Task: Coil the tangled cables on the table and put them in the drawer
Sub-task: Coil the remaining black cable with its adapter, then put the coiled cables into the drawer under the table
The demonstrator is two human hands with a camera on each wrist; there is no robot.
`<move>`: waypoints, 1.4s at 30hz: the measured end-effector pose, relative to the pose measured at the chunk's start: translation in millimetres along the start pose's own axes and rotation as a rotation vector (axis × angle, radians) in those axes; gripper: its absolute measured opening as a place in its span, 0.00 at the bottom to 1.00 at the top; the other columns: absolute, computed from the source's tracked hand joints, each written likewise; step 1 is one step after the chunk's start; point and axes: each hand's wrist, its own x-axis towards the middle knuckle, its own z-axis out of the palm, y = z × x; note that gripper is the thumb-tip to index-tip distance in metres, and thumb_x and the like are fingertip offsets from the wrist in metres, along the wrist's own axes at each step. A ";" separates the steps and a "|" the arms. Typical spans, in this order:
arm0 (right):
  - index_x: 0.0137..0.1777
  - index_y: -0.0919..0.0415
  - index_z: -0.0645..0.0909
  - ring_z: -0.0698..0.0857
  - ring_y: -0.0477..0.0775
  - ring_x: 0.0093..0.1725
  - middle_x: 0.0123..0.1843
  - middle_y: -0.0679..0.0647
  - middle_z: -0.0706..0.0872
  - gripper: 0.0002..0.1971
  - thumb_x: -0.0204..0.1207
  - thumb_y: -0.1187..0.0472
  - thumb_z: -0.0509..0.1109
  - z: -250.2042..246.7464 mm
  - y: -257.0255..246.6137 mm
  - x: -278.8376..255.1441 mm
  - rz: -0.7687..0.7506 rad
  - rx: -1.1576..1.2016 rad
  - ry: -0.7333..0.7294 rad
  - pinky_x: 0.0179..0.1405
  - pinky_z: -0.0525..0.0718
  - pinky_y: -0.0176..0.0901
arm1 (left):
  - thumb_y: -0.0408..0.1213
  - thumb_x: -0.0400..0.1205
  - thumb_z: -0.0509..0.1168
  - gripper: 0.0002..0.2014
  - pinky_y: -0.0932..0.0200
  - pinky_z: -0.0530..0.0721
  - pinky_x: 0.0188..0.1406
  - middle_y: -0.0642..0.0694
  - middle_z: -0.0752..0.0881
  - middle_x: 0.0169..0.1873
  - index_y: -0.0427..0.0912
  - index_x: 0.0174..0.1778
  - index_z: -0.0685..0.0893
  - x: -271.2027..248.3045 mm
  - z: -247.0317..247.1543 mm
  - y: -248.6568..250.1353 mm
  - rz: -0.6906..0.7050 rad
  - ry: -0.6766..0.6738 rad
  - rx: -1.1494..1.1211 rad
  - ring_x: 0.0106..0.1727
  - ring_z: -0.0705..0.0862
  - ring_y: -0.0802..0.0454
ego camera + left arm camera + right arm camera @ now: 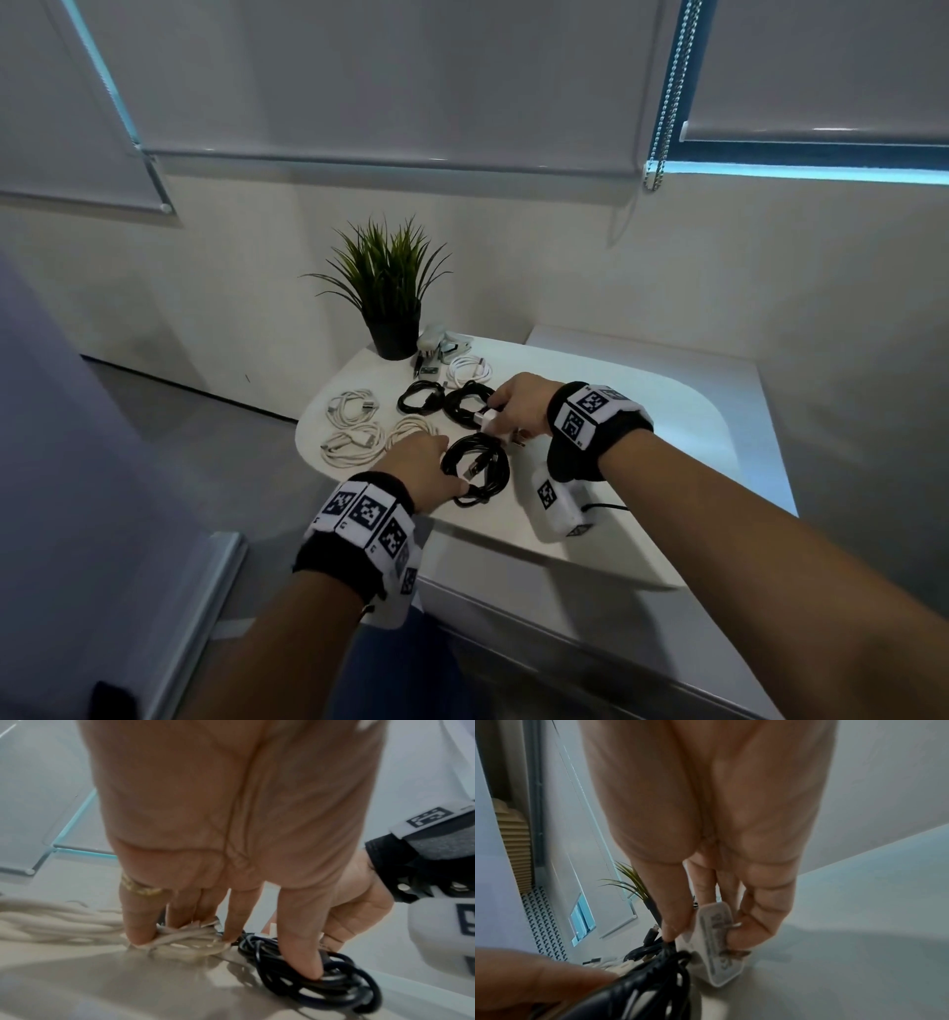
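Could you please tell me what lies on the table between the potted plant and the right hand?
A coiled white cable lies between the potted plant and the right hand, seen in the head view.

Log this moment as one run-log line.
step: gathering coils; left hand: grips near black cable coil, fingers on cream cable coil; right hand: grips white power adapter
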 end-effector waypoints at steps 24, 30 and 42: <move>0.65 0.57 0.78 0.81 0.57 0.60 0.61 0.57 0.80 0.18 0.77 0.56 0.70 69.5 86.5 -162.1 0.084 0.458 0.512 0.62 0.79 0.48 | 0.35 0.78 0.68 0.06 0.68 0.70 0.50 0.44 0.78 0.51 0.39 0.49 0.85 -95.2 103.4 8.5 0.185 0.393 -0.359 0.47 0.76 0.55; 0.62 0.63 0.80 0.82 0.59 0.61 0.61 0.59 0.84 0.14 0.78 0.61 0.67 104.1 124.4 -205.3 0.279 0.503 0.657 0.58 0.76 0.41 | 0.37 0.76 0.70 0.16 0.55 0.75 0.63 0.34 0.75 0.62 0.37 0.58 0.79 -105.1 123.2 -7.2 -0.128 0.436 -0.550 0.54 0.80 0.40; 0.71 0.63 0.69 0.68 0.66 0.71 0.74 0.64 0.66 0.28 0.72 0.61 0.70 146.9 169.3 -248.6 0.714 0.551 0.978 0.67 0.71 0.53 | 0.47 0.76 0.70 0.31 0.43 0.77 0.68 0.35 0.82 0.61 0.32 0.69 0.72 -74.4 153.1 -40.4 -0.391 0.321 -1.022 0.60 0.82 0.39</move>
